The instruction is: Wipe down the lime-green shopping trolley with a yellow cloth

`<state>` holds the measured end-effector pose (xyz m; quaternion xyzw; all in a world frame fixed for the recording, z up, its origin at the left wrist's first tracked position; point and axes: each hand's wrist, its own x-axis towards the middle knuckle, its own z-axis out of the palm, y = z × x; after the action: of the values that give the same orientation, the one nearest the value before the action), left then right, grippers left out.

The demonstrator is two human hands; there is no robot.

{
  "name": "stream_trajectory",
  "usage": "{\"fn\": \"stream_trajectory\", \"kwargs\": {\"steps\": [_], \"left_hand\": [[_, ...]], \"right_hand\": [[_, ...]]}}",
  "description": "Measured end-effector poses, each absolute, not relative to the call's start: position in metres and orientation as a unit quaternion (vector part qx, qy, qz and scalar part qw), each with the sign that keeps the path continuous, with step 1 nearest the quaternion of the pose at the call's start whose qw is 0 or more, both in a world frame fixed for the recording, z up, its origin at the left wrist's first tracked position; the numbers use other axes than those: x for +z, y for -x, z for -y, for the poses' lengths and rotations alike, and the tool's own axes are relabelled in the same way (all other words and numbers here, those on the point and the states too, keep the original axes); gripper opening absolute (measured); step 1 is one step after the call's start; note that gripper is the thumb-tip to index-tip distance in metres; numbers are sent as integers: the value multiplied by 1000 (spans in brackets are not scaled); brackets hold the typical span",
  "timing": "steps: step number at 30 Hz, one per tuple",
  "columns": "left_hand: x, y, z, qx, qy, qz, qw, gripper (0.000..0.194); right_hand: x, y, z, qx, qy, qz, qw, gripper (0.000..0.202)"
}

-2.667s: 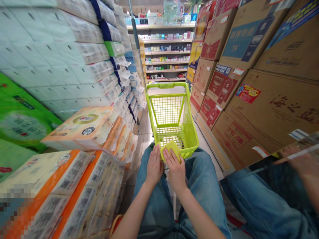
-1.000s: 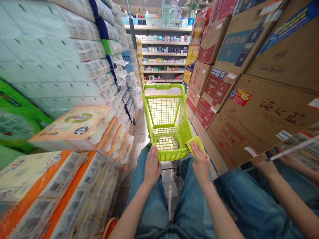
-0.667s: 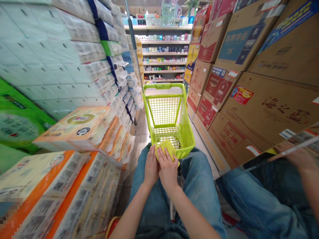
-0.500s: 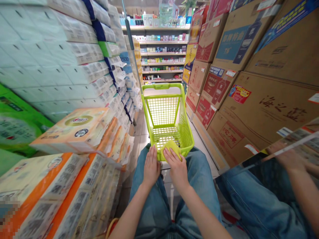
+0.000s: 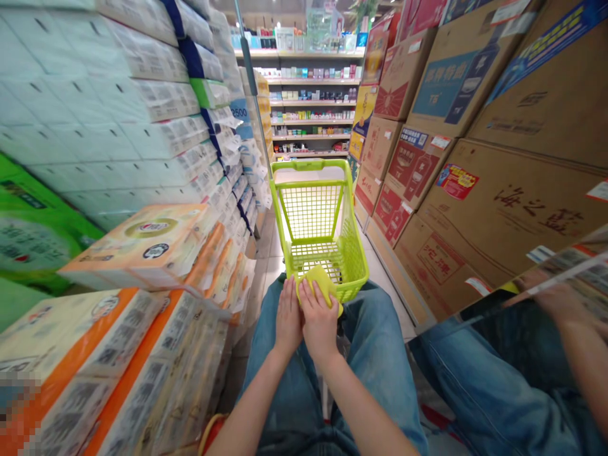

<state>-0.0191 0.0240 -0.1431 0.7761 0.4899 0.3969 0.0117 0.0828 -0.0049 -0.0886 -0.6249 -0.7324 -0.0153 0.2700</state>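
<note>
Centre of frame, low: the right hand (image 5: 319, 320) lies flat with fingers extended, pressing a yellow cloth (image 5: 321, 283) onto the near rim of a lime-green shopping cart (image 5: 313, 212). The left hand (image 5: 288, 315) rests just beside it, fingers straight and together, touching the same rim and the cloth's left edge. Neither hand grips anything. Stacked tissue packs (image 5: 142, 247) fill the left of the frame; cardboard cartons (image 5: 494, 209) fill the right.
</note>
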Motion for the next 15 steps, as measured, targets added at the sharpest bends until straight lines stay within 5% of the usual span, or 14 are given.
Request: {"fn": "stream_trajectory", "kwargs": {"steps": [10,15], "left_hand": [[-144,19,-26,388,-778,-495,-4,78],[-145,16,-26,407,-766,-497,2,79]], "right_hand": [[-93,-208,5,-63,673,684,275,81],[-97,-178,2,-74,707,644,282,80]]}}
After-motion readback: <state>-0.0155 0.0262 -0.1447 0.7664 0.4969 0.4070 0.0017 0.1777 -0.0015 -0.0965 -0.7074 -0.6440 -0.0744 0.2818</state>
